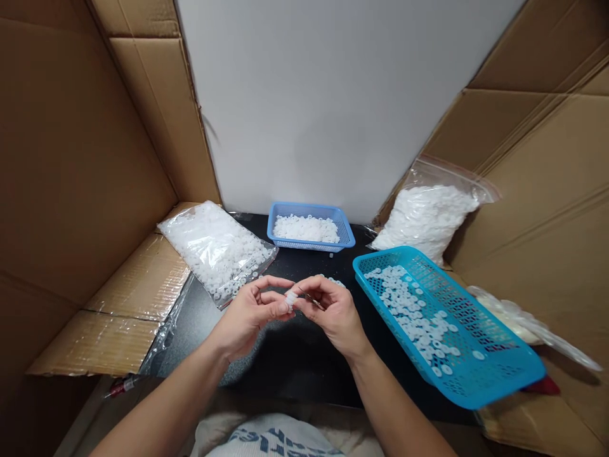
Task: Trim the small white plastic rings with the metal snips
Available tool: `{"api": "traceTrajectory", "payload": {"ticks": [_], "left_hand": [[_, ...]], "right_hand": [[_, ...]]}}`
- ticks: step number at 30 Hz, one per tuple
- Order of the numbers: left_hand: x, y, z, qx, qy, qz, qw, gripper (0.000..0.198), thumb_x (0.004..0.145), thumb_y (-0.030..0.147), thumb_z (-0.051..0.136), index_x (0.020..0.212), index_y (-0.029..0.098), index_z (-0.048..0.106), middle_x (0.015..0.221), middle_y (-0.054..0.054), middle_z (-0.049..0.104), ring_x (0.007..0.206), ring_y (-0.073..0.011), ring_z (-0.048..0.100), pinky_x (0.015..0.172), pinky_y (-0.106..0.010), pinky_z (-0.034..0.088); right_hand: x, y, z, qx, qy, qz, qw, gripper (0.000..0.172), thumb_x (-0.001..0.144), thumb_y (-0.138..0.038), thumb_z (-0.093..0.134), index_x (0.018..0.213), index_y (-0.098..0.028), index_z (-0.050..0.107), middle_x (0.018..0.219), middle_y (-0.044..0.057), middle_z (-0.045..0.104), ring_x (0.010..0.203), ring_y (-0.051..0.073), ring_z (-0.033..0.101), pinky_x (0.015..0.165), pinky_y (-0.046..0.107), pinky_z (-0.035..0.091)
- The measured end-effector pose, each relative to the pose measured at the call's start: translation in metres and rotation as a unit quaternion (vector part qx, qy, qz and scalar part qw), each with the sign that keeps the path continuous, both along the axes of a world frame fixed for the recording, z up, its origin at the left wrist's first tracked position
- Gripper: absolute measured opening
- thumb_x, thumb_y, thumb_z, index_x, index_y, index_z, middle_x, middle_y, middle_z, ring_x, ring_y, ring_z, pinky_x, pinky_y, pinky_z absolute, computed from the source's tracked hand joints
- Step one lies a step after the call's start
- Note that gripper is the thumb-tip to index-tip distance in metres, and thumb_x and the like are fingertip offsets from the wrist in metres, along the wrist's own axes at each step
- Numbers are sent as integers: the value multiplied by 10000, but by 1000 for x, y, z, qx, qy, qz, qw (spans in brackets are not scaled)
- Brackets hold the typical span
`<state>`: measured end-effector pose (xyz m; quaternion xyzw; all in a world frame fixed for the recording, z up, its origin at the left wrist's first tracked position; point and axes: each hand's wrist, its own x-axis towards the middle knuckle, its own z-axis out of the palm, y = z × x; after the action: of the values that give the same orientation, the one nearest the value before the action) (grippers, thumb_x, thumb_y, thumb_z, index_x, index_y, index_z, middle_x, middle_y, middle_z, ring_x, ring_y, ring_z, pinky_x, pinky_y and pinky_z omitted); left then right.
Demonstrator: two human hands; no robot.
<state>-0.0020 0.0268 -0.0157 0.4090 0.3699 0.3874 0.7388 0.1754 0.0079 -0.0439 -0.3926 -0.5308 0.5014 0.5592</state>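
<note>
In front of my body both hands meet over the dark table [295, 368]. Between the thumb and fingers of my left hand [250, 317] is a small white plastic piece [290, 299], ring-like in parts. My right hand [339, 317] is closed in a pinch on a thin, dark metallic tool [311, 298]; its exact kind is mostly hidden by the fingers. The fingertips of this hand touch the white piece from the right. Just behind the right hand, a few white rings [335, 281] lie partly covered.
A small blue basket [311, 244] of white rings stands at the back. To the right is a turquoise basket [504, 381] with scattered rings. Clear bags of white pieces lie at the left [214, 247] and back right [428, 216]. Cardboard walls [76, 127] flank the table.
</note>
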Motion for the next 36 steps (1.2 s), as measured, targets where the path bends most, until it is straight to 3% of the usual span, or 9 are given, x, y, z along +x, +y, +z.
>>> {"api": "traceTrajectory", "payload": {"ticks": [4, 8, 14, 21, 30, 36], "left_hand": [[1, -5, 5, -46, -43, -10, 998, 559, 565, 302, 1022, 1050, 150, 788, 649, -5, 755, 616, -120, 667, 681, -244, 506], [1, -10, 9, -66, -86, -14, 994, 528, 614, 278, 1003, 1079, 156, 786, 729, -42, 793, 724, -175, 735, 729, -278, 545], [4, -17, 17, -79, -127, -13, 989, 551, 655, 267, 988, 1148, 161, 765, 800, -63, 814, 778, -182, 763, 751, -261, 580], [12, -30, 28, -126, -191, -12, 973, 467, 697, 237, 965, 1113, 179, 762, 811, -16, 781, 742, -120, 728, 743, -195, 583], [17, -40, 28, -129, -210, 3, 969, 430, 693, 227, 966, 1077, 181, 779, 738, -4, 755, 695, -112, 710, 736, -195, 597], [18, -43, 35, -103, -176, 2, 979, 448, 699, 372, 956, 1081, 190, 806, 832, -44, 770, 788, -163, 728, 801, -248, 595]], "right_hand": [[2, -4, 6, -5, 6, 18, 1000, 335, 787, -534, 851, 882, -238, 727, 856, 40, 743, 764, 183, 680, 677, 300, 583], [-1, -13, 13, -17, 16, 49, 999, 452, 665, -456, 957, 975, -251, 700, 886, 17, 710, 763, 169, 682, 664, 269, 587], [-12, -23, 20, 35, 2, -5, 999, 246, 785, -267, 825, 930, -274, 627, 981, 1, 586, 730, 114, 593, 576, 192, 504], [-14, -33, 23, 39, -23, -20, 999, 261, 752, -276, 842, 947, -287, 668, 1074, 37, 560, 717, 124, 573, 567, 212, 519], [-12, -42, 20, 71, -49, -37, 996, 267, 782, -281, 851, 1004, -314, 707, 1125, 43, 556, 744, 136, 591, 560, 229, 513], [-13, -42, 21, 79, -35, -51, 995, 272, 764, -250, 848, 994, -314, 718, 1084, 32, 562, 657, 109, 537, 524, 226, 494]]}}
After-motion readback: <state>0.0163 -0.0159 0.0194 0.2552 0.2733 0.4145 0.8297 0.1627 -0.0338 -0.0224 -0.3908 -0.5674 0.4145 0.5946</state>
